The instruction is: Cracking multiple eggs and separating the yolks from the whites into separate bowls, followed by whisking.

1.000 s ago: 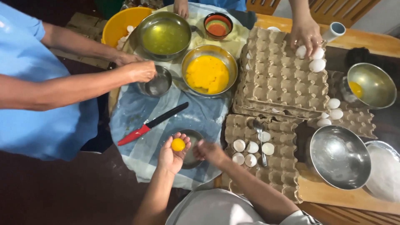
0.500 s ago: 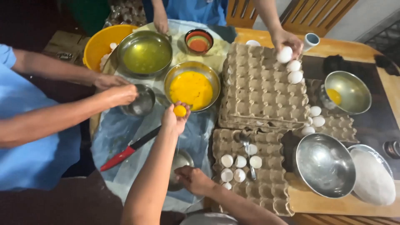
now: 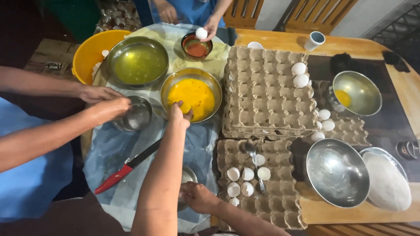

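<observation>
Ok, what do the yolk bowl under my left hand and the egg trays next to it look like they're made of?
The yolk bowl looks like polished metal, probably steel: a bright rim with glare and a mirror-like wall. The egg trays look like moulded paper pulp: matte grey-brown, rough, with soft-edged cups. The left hand is over the bowl's near edge, a yolk at its fingertips.

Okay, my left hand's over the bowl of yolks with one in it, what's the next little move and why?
Probably tip the left hand and let the yolk slide into the yolk bowl. The hand sits just over the bowl's near rim, the yolk is cupped at the fingertips above the yellow pool, and the right hand steadies the small steel bowl near you, so nothing seems to block the drop.
</observation>
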